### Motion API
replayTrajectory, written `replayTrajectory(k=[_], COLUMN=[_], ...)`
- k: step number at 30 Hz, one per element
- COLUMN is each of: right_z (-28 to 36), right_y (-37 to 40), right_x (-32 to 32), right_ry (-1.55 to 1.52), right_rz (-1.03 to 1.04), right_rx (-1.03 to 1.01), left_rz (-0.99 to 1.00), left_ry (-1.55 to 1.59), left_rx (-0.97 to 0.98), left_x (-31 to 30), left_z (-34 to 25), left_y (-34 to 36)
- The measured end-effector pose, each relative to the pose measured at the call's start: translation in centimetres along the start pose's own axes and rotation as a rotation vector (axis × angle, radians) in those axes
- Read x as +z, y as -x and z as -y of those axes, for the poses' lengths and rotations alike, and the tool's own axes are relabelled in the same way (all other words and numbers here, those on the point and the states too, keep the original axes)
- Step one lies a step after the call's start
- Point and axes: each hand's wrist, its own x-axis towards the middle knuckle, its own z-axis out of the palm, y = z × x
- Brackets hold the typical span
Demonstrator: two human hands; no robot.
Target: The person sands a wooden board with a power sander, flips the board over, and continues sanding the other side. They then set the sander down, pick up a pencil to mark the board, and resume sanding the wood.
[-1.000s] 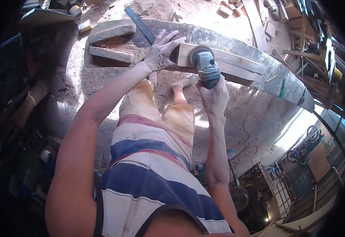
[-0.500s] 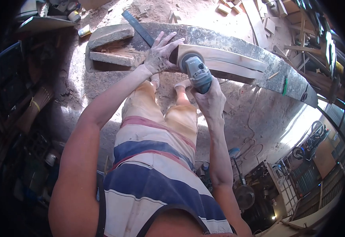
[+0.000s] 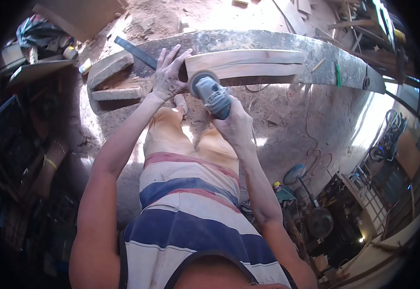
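My right hand (image 3: 234, 121) is wrapped round the body of an angle grinder (image 3: 213, 96), its round disc (image 3: 203, 82) pointing away from me. That disc overlaps the near left corner of two curved wooden boards (image 3: 248, 60), which lie side by side along the bench (image 3: 210, 42). At their left end, my left hand (image 3: 169, 77) rests with fingers stretched out and spread, the thumb side towards the boards. A dark flat metal bar (image 3: 135, 52) lies just beyond the left hand.
Rough wood blocks (image 3: 117, 93) are at the bench's left end. A pencil-like stick (image 3: 318, 65) and a green strip (image 3: 338, 74) lie to the right. Scrap wood (image 3: 354, 24) is piled behind, a cable (image 3: 307, 125) runs over the floor, and a pedestal fan (image 3: 319, 221) stands at lower right.
The grinder has moved back towards me, from over the boards' left end to their near corner. The left hand stays spread by that end; the whole view has shifted.
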Motion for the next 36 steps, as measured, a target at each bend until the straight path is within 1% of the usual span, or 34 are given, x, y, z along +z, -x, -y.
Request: replayTrajectory(k=[2, 5, 6, 9, 10, 14, 17, 20, 21, 23, 27, 29, 30, 33, 36], right_z=[-0.2, -1.0, -2.1, -3.1, -3.6, -4.3, -3.7, -2.7, -2.1, -1.7, -1.6, -2.6, -3.6, -5.1, -5.9], right_y=[0.1, -0.3, -0.6, -1.3, -1.5, -1.6, -1.4, -2.1, -2.2, -2.5, -3.5, -3.9, -4.1, -4.5, -4.0], right_x=[0.0, -0.8, -1.1, -2.9, -3.4, -4.7, -4.0, -2.6, -2.1, -1.4, -2.9, -4.6, -5.1, -7.9, -9.1], right_ry=[0.018, 0.034, 0.014, 0.073, 0.141, 0.267, 0.194, 0.020, -0.005, -0.006, 0.082, 0.123, 0.195, 0.281, 0.358], right_rz=[0.007, -0.053, -0.054, -0.089, -0.096, -0.225, -0.229, -0.132, -0.080, -0.048, -0.081, -0.119, -0.162, -0.169, -0.271], right_rx=[-0.024, 0.041, 0.058, 0.088, 0.110, 0.100, 0.221, 0.123, 0.112, 0.070, 0.103, 0.112, 0.112, 0.162, 0.193], left_rz=[0.011, 0.018, 0.004, 0.006, 0.013, 0.040, 0.044, 0.002, -0.003, -0.006, -0.011, 0.002, 0.002, 0.010, 0.011], left_ry=[-0.007, -0.026, -0.027, -0.017, -0.018, -0.019, -0.026, -0.054, -0.050, -0.039, -0.023, -0.014, -0.008, -0.005, -0.016], left_rx=[-0.011, 0.003, 0.011, -0.002, -0.006, -0.022, -0.023, 0.018, 0.022, 0.027, 0.020, 0.006, 0.001, 0.000, 0.008], left_x=[-0.1, 0.3, 0.4, 0.1, 0.1, -0.1, -0.2, 0.3, 0.5, 0.6, 0.3, 0.3, 0.2, 0.0, 0.1], left_z=[0.0, 0.5, 0.6, 0.2, 0.2, 0.2, 0.0, 0.5, 0.7, 0.8, 0.4, 0.3, 0.2, 0.2, 0.2], left_y=[0.0, 0.2, 0.2, 0.1, 0.2, 0.2, 0.1, 0.2, 0.1, 0.3, 0.2, 0.1, 0.1, 0.2, 0.0])
